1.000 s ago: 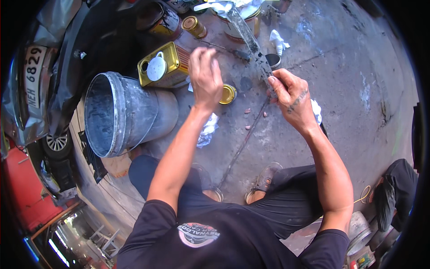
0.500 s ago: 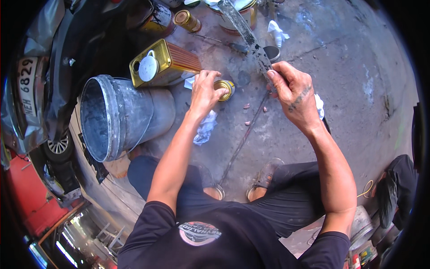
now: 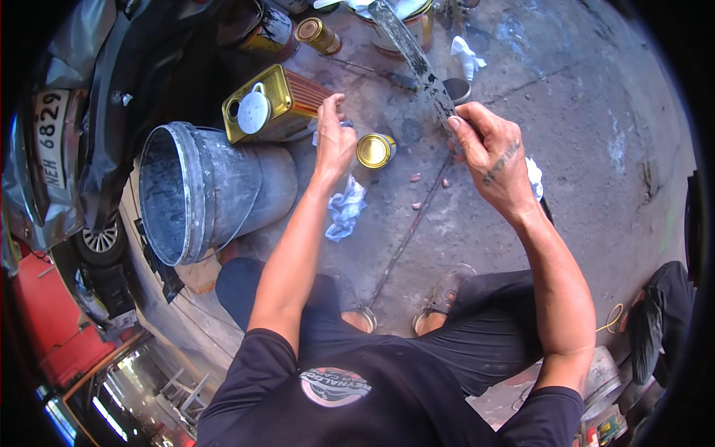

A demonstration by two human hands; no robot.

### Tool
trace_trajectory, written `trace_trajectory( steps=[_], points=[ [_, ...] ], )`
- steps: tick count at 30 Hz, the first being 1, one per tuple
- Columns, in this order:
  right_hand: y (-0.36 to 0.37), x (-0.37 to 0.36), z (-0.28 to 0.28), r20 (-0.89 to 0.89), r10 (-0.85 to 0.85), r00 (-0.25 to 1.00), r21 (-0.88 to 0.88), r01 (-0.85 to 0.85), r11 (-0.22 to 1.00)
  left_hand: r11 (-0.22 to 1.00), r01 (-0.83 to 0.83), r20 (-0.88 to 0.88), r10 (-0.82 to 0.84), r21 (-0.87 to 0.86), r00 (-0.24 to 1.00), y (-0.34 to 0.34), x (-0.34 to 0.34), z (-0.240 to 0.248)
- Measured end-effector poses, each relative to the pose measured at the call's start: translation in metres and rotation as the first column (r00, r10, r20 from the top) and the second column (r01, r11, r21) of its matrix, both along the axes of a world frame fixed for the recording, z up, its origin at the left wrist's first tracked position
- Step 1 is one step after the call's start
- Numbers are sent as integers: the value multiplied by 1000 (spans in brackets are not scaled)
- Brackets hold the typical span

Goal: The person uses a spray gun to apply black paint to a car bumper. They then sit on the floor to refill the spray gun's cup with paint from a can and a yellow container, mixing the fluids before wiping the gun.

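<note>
My right hand (image 3: 489,153) grips the near end of a long flat strip (image 3: 413,59), dark and spotted with worn paint, between thumb and fingers. The strip slants up and away to the left. My left hand (image 3: 335,141) hovers over a bit of crumpled white paper (image 3: 317,137) beside the rectangular gold tin (image 3: 275,104). Its fingers are half bent and apart; they partly hide the paper. Just right of that hand stands a small gold-topped can (image 3: 375,151), not touched. A crumpled bluish wipe (image 3: 345,208) lies nearer to me on the floor.
A grey bucket (image 3: 275,179) lies on its side at left, by a car's bumper (image 3: 67,164). Farther off are a small tin (image 3: 319,36), a larger paint can (image 3: 417,30) and a round dark container (image 3: 456,91). Another wipe (image 3: 468,56) lies on the concrete floor (image 3: 566,149).
My left hand has moved off the small can, away from me and slightly left, uncovering its top. My right hand keeps its grip on the strip. The view has shifted slightly.
</note>
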State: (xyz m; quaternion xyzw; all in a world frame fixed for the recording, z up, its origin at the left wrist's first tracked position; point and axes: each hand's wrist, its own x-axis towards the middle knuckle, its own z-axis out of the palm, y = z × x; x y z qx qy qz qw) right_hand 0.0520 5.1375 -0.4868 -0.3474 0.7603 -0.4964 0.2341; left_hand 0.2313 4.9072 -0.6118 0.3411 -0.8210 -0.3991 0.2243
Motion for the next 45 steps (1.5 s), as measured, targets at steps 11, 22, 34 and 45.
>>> trace_trajectory(
  steps=[11, 22, 34, 45],
  points=[
    [9, -11, 4, -26, -133, 991, -35, 132, 991, 762, 83, -164, -242, -642, 956, 32, -76, 36],
    [6, -17, 16, 32, -116, 993, -40, 118, 992, 886, 98, -41, -130, -454, 991, 19, -55, -1],
    [-24, -52, 0, 174, -89, 981, -149, 116, 982, 830, 473, 622, -208, -296, 755, 58, 18, 16],
    [-37, -83, -14, 236, -119, 964, -311, 191, 931, 786, 354, 467, -96, -506, 879, -6, -26, 207]
  ],
)
